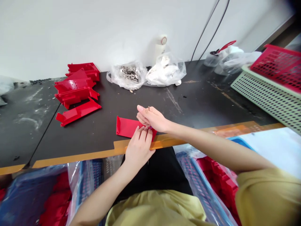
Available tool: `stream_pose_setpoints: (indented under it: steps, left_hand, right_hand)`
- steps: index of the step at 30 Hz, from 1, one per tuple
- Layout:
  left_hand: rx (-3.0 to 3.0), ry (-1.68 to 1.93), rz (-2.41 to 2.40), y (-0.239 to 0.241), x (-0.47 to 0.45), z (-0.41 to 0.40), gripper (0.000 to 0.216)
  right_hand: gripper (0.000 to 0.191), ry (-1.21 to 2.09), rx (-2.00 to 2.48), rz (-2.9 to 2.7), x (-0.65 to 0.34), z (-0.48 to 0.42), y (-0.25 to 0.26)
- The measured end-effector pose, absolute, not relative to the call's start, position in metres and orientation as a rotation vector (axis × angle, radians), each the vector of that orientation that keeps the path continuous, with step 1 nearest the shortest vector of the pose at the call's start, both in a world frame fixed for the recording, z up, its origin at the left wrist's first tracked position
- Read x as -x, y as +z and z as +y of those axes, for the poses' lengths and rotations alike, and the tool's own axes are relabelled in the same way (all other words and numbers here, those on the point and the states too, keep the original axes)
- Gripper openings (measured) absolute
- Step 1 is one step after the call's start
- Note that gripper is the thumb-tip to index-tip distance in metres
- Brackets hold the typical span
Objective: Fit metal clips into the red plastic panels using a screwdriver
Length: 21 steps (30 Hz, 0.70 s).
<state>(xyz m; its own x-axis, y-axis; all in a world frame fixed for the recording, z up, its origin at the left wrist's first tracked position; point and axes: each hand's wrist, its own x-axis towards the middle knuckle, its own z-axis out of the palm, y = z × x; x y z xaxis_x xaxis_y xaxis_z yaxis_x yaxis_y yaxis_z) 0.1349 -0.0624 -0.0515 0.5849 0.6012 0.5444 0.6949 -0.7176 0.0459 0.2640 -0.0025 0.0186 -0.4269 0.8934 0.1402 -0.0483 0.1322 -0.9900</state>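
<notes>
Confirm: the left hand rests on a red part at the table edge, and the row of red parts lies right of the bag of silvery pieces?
Wrong side: the head view shows the row of red parts left of the bag of silvery pieces. The left hand does rest on a red part at the table edge.

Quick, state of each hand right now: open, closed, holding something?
Left hand: fingers laid on the red part; whether it grips cannot be told.
Right hand: curled closed over the part; anything held is unclear.
</notes>
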Motion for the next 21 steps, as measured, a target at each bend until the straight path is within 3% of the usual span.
stream_pose_setpoints:
  steps: [11, 21]
  left_hand:
    - [2.683, -0.771, -1.103, -0.05, -0.134, -0.062, 0.056]
    - [2.683, -0.7, -1.12, -0.048, -0.134, -0.061, 0.07]
  right_hand:
    - [0.066, 1.423, 0.885, -1.376, -0.262, 0.002, 0.017]
    - [0.064, 1.128, 0.895, -1.039, -0.278, 0.012, 0.016]
